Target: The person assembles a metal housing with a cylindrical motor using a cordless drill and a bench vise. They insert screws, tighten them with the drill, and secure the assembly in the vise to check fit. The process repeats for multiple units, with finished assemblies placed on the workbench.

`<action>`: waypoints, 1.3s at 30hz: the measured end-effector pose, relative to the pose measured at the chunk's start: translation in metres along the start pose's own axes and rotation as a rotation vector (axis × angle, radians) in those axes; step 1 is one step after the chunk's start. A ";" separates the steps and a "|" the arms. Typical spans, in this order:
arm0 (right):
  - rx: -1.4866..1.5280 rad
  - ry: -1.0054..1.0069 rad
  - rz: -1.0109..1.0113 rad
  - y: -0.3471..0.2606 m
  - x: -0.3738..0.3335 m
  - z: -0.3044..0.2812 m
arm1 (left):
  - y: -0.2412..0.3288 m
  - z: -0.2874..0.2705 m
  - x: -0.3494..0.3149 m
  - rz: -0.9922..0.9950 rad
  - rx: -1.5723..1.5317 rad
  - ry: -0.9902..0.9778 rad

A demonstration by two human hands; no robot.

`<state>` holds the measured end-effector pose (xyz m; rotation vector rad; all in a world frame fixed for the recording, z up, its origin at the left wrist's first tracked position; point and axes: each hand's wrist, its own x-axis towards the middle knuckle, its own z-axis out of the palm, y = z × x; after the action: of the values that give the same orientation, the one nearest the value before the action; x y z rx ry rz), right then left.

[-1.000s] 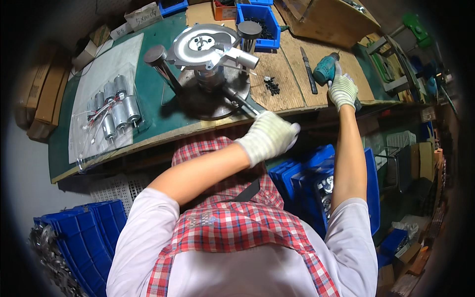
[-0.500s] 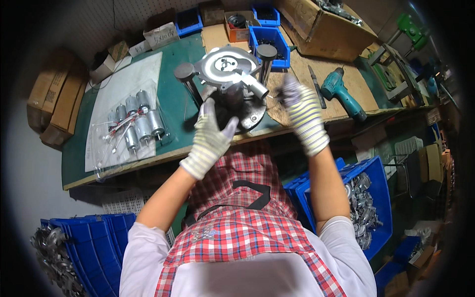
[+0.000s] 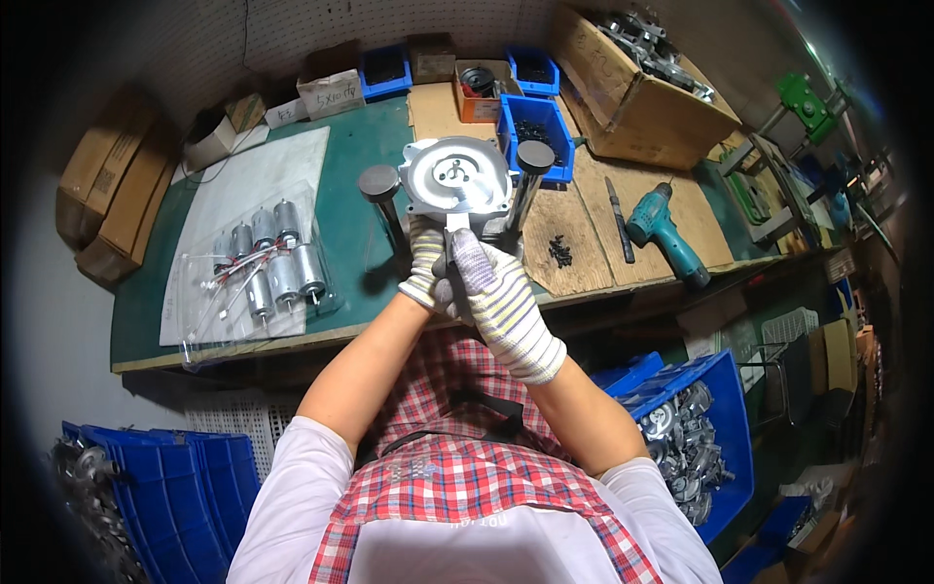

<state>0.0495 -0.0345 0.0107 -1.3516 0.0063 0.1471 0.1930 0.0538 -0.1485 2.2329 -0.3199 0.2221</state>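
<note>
A round silver metal housing lies face up between the two dark, round-topped posts of a fixture, its spout pointing toward me. My right hand, in a striped glove with grey fingertips, is closed around this spout, thumb on top. My left hand, gloved alike, is tucked under the housing's near edge beside the right one. Its fingers look curled, but what they hold is hidden. Right of the fixture, a small pile of black screws lies on the brown board.
A teal cordless drill and a dark slim tool lie at right. Several motors sit in clear plastic at left. Blue bins and a large carton stand behind. A blue crate of metal parts is below right.
My right hand has come from the screw pile to the spout. The spout has swung from the right to face me. My left hand, spread before, has moved under the housing.
</note>
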 end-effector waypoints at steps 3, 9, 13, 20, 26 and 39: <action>0.015 -0.030 0.018 0.002 0.001 -0.003 | 0.005 -0.005 -0.004 0.017 -0.023 0.022; 0.058 -0.075 -0.030 0.009 0.003 -0.018 | 0.013 -0.011 -0.013 0.021 -0.062 0.071; 0.045 -0.055 -0.025 0.004 -0.001 -0.021 | 0.019 -0.014 -0.015 0.023 -0.099 0.104; -0.306 -0.099 -0.174 -0.007 -0.015 -0.029 | 0.050 -0.026 -0.026 0.070 -0.233 0.195; -0.868 0.469 -1.156 -0.049 -0.051 -0.051 | 0.129 -0.093 -0.076 0.190 -0.667 0.181; -0.761 0.884 0.091 0.063 -0.254 -0.336 | 0.173 -0.102 -0.141 0.054 -0.398 -0.889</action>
<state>-0.1821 -0.3745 -0.1010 -2.0771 0.8258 -0.4251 0.0008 0.0502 0.0045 1.8033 -0.8115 -0.7682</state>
